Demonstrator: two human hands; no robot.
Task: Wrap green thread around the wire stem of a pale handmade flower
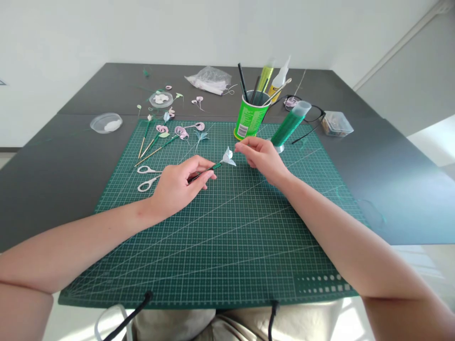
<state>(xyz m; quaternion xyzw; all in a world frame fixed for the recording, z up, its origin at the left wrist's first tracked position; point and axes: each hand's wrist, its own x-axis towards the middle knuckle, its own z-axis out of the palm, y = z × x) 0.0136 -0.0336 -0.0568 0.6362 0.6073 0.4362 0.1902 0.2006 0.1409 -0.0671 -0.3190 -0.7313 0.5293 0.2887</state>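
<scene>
The left hand (pixel 183 184) grips a slim, dark stem wrapped in green thread (pixel 216 166) between thumb and fingers. At the stem's tip sits a pale blue-white flower with pointed petals (pixel 228 158) — positioned above the mid-upper area of the green gridded cutting mat (pixel 213 237), between the two hands. The right hand (pixel 265 158) is closed in a pinch, fingertips just beside the flower; whether they hold a fine thread cannot be told.

White-handled scissors (pixel 145 185) lie beside the left hand, which hides their blades. Beyond the left hand, three thin wooden sticks with green-wrapped upper ends (pixel 151 144) rest on the mat, near a small light-blue leafy sprig on a thin stem (pixel 201 136).

Behind the right hand stand a bright green cylindrical can holding dark rods (pixel 250 118) and a tilted tube wound with green thread (pixel 289 127). Black-framed eyeglasses (pixel 323 113) lie partly behind the tube.
</scene>
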